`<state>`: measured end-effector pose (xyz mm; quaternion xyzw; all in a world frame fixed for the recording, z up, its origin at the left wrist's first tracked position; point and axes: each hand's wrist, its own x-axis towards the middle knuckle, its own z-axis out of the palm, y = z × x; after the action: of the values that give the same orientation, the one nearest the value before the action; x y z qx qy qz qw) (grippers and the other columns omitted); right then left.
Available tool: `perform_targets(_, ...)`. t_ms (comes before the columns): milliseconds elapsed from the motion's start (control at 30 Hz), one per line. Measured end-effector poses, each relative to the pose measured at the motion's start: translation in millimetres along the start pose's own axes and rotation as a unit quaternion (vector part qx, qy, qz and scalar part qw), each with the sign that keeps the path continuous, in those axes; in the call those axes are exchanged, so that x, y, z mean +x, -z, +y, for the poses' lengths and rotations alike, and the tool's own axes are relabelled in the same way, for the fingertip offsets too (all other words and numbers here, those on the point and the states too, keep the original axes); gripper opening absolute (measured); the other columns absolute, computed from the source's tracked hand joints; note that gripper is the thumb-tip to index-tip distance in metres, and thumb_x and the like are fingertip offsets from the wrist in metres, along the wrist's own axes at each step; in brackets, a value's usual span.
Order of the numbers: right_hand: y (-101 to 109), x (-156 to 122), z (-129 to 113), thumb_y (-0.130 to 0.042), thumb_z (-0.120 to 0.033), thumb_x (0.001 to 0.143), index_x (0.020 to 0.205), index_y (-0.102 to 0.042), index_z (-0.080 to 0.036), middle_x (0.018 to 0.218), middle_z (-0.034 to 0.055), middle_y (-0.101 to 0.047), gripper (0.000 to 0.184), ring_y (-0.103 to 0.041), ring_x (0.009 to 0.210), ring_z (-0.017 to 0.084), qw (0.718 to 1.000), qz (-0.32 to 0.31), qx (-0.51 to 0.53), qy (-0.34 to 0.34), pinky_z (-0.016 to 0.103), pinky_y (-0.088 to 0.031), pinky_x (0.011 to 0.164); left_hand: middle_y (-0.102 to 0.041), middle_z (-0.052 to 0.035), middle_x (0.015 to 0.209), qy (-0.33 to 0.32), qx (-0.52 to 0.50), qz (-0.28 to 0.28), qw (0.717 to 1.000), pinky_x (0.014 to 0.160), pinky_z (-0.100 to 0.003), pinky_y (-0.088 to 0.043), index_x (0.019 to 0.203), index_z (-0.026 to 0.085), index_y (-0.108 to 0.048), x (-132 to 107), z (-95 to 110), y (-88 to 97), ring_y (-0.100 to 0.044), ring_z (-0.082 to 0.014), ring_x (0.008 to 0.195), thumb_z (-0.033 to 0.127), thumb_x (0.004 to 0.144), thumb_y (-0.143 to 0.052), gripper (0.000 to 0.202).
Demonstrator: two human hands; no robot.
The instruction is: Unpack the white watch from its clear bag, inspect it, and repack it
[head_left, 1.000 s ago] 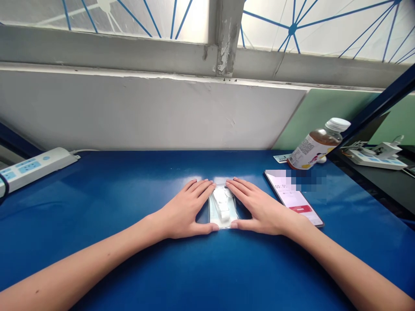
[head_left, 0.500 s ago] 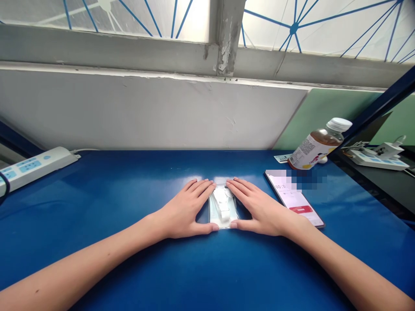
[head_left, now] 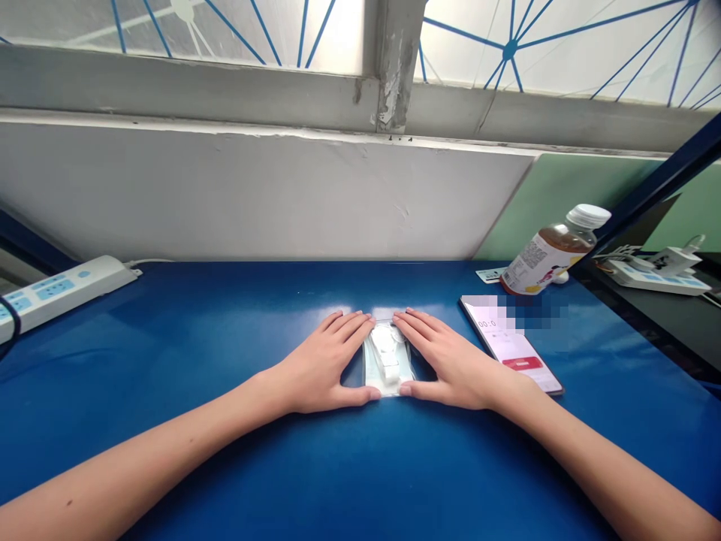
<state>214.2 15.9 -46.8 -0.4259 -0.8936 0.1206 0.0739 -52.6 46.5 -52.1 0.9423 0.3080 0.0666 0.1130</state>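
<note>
A small clear plastic packet (head_left: 386, 362) with a white part inside lies flat on the blue table (head_left: 225, 338). My left hand (head_left: 325, 364) rests flat on the table along the packet's left side, fingers stretched out and together, thumb at the packet's near corner. My right hand (head_left: 451, 362) lies flat on the packet's right side in the same way, its thumb touching the near edge. Both hands frame the packet and hold nothing.
A phone (head_left: 510, 344) with a lit screen lies just right of my right hand. Behind it a bottle (head_left: 550, 253) of brown drink leans beside a small card. A white power strip (head_left: 53, 289) sits at the far left, another (head_left: 653, 274) at the far right. A white wall panel borders the table's back.
</note>
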Motion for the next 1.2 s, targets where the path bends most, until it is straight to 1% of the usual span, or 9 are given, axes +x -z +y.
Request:
perform_targets(167, 0.6, 0.7, -0.8, -0.054, -0.07, 0.086, 0.155, -0.026, -0.005, 0.161, 0.0223, -0.028, 0.099, -0.023, 0.15, 0.039, 1.0, -0.008, -0.006, -0.001, 0.056, -0.033, 0.117, -0.032, -0.0177, 0.159, 0.0, -0.001, 0.004, 1.0, 0.122, -0.05, -0.019, 0.155, 0.012, -0.026, -0.3, -0.6, -0.4, -0.028, -0.0346, 0.148, 0.073, 0.086, -0.052, 0.095)
perform_targets(300, 0.5, 0.7, -0.8, -0.055, -0.07, 0.085, 0.155, -0.027, -0.006, 0.16, 0.0222, -0.029, 0.099, -0.023, 0.149, 0.039, 1.0, -0.003, -0.002, 0.001, 0.057, -0.032, 0.117, -0.033, -0.0168, 0.158, -0.004, -0.01, 0.01, 1.0, 0.121, -0.051, -0.02, 0.155, 0.015, -0.025, 0.3, -0.7, -0.6, -0.029, -0.0352, 0.147, 0.072, 0.086, -0.053, 0.094)
perform_targets(433, 1.4, 1.1, -1.4, -0.053, -0.071, 0.086, 0.155, -0.027, -0.004, 0.16, 0.0224, -0.029, 0.1, -0.023, 0.15, 0.038, 1.0, -0.009, -0.005, 0.002, 0.055, -0.032, 0.118, -0.035, -0.0167, 0.157, -0.005, -0.015, 0.015, 1.0, 0.12, -0.051, -0.021, 0.155, 0.016, -0.027, 0.4, -0.7, -0.1, -0.031, -0.0358, 0.146, 0.071, 0.086, -0.055, 0.093)
perform_targets(767, -0.2, 0.0, -0.1, -0.055, -0.069, 0.086, 0.156, -0.026, -0.01, 0.16, 0.0216, -0.031, 0.097, -0.024, 0.149, 0.039, 1.0, 0.009, 0.001, 0.012, 0.058, -0.034, 0.116, -0.035, -0.0178, 0.158, -0.001, -0.014, 0.01, 1.0, 0.12, -0.053, -0.021, 0.155, 0.016, -0.026, 0.5, 0.8, 1.4, -0.03, -0.0365, 0.146, 0.07, 0.085, -0.056, 0.094)
perform_targets(900, 0.3, 0.2, -0.7, -0.054, -0.071, 0.086, 0.155, -0.027, -0.006, 0.16, 0.0219, -0.03, 0.099, -0.023, 0.15, 0.038, 1.0, -0.001, -0.004, 0.005, 0.055, -0.032, 0.118, -0.033, -0.0173, 0.158, 0.0, -0.012, 0.006, 1.0, 0.121, -0.051, -0.02, 0.155, 0.015, -0.026, 0.0, 0.8, 1.0, -0.029, -0.0356, 0.147, 0.071, 0.086, -0.055, 0.094)
perform_targets(1100, 1.8, 0.7, -1.4, -0.053, -0.07, 0.086, 0.155, -0.026, -0.004, 0.161, 0.0225, -0.028, 0.099, -0.023, 0.15, 0.038, 1.0, -0.009, -0.01, 0.002, 0.055, -0.033, 0.117, -0.032, -0.0171, 0.159, 0.004, -0.006, 0.0, 1.0, 0.122, -0.05, -0.019, 0.155, 0.014, -0.025, 0.7, 0.7, 1.4, -0.028, -0.035, 0.148, 0.071, 0.086, -0.055, 0.095)
perform_targets(1200, 1.2, 0.3, -1.3, -0.055, -0.07, 0.086, 0.156, -0.026, -0.006, 0.16, 0.0223, -0.029, 0.099, -0.023, 0.149, 0.038, 1.0, -0.003, -0.006, 0.003, 0.057, -0.032, 0.117, -0.033, -0.0177, 0.159, 0.004, -0.002, -0.002, 1.0, 0.122, -0.05, -0.019, 0.155, 0.013, -0.026, 0.8, 0.9, 1.4, -0.028, -0.0346, 0.147, 0.071, 0.086, -0.055, 0.095)
